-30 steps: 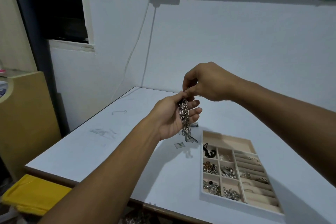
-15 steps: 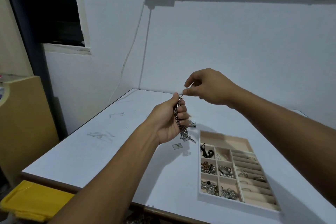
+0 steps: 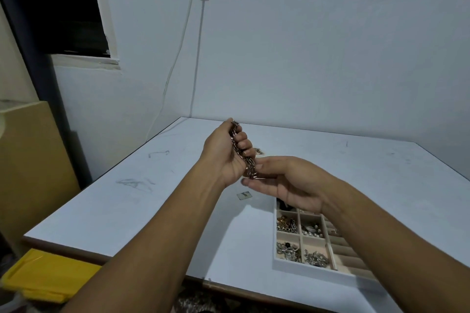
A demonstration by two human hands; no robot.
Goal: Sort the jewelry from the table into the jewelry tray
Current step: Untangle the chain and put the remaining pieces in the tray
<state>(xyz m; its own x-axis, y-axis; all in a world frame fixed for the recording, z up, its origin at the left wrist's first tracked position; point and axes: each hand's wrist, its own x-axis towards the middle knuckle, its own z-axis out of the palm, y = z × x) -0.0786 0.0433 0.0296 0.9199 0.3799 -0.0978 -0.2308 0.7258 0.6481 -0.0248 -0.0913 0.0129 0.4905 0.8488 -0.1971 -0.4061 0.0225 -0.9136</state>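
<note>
Chain (image 3: 240,150) up off the table (image 3: 152,211), held upright in my left hand (image 3: 225,154), fingers curled tight around the bunched links. One end pokes out the top of my fist, the other hangs out below. My right hand (image 3: 288,183) sits just beneath, palm turned up, fingers loosely stretched toward my left wrist, thumb above them. The chain's lower end drops in between that thumb and the fingers; I can't tell whether it touches them.

Down on the table, the tray (image 3: 305,270) lies near the front edge, under my right forearm. Its small left compartments hold silvery pieces, a gold-toned cluster and something black; the ring rolls run along its right side. A small square tag (image 3: 244,195) lies flat between my wrists, just beside the tray's far corner. Another small piece (image 3: 259,151) shows behind my left fingers, too blurred to name.
</note>
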